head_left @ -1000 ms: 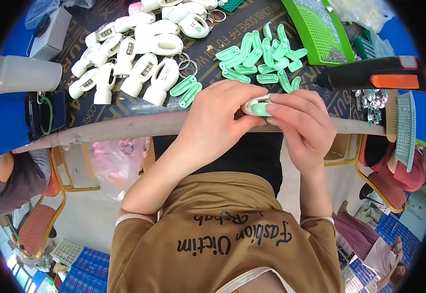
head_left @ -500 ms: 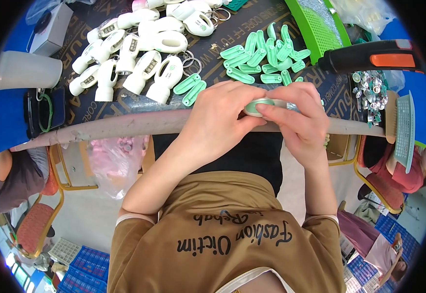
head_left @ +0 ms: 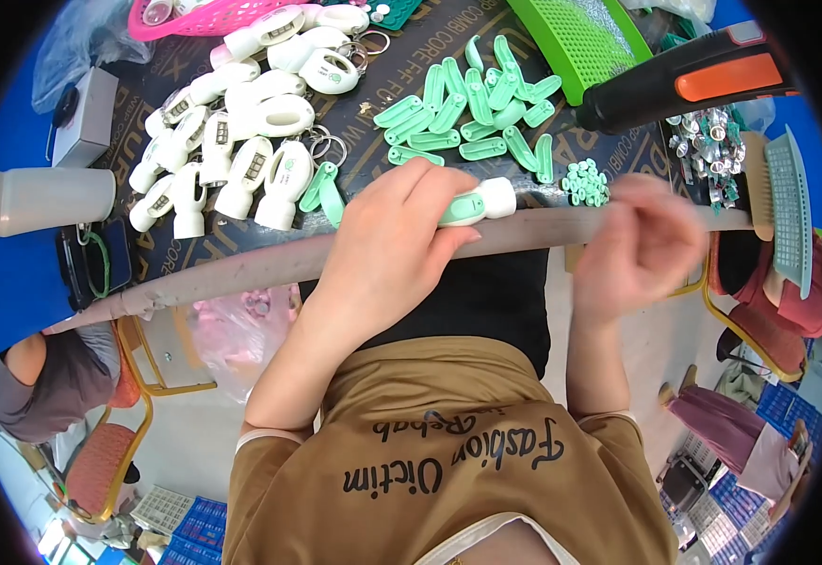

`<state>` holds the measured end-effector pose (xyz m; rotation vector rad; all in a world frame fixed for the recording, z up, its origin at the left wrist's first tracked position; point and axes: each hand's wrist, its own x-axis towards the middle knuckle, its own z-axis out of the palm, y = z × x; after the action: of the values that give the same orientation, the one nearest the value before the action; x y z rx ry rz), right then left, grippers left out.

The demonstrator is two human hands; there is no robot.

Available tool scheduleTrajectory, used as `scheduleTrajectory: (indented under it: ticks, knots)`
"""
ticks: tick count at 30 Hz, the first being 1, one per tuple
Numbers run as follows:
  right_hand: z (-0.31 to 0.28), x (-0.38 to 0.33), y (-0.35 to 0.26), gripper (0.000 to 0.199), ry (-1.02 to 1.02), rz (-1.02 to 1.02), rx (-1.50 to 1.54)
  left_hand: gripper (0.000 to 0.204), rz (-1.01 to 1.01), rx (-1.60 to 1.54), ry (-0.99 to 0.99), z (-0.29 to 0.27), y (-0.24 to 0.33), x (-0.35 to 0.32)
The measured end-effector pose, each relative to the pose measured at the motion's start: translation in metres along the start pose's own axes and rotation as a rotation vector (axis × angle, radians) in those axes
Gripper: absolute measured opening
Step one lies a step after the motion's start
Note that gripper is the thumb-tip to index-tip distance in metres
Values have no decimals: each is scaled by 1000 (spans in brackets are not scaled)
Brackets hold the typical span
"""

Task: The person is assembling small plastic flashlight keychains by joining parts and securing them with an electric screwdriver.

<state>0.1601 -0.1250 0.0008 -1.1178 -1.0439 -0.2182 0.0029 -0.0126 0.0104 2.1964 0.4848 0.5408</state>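
Observation:
A white keychain flashlight (head_left: 498,199) with a light green panel on its side is held in my left hand (head_left: 382,235), over the table's front edge. My fingers wrap its loop end, and the round head points right. Off to the right, my right hand (head_left: 639,243) is raised and blurred; its fingers are smeared by motion, so I cannot make out anything in them. Just left of it is a small heap of tiny green pieces (head_left: 585,184). Long green plastic covers (head_left: 437,139) lie scattered beyond my left hand. More white flashlights (head_left: 288,179) with key rings are piled at the left.
At the right sit a green tray (head_left: 569,47), a black and orange tool (head_left: 693,85), small shiny parts (head_left: 712,155), a brush (head_left: 759,184) and a teal basket (head_left: 792,212). A pink basket (head_left: 185,26) stands far left, a translucent cup (head_left: 48,202) nearer.
My right hand has left the flashlight and moved right and slightly down. My left hand keeps the flashlight, its head now exposed. The view has shifted, uncovering the tiny green pieces.

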Motion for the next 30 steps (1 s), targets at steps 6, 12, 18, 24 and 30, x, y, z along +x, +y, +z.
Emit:
scheduleTrajectory:
  ticks: [6,12,18,24,30]
  knots:
    - [-17,66,10,67,-196,252,319,34,60,76,31,2,-3,-3]
    - [-42,85,11,71,-558,428,213,36,161,176,185,13,-1,-2]
    - [-44,81,3,67,-455,402,403,32,173,171,243,15,0,0]
    - [-39,90,5,74,-362,339,498,30,176,179,191,10,-5,-4]
    - [-43,124,4,87,-198,307,687,28,189,128,163,8,-5,-1]
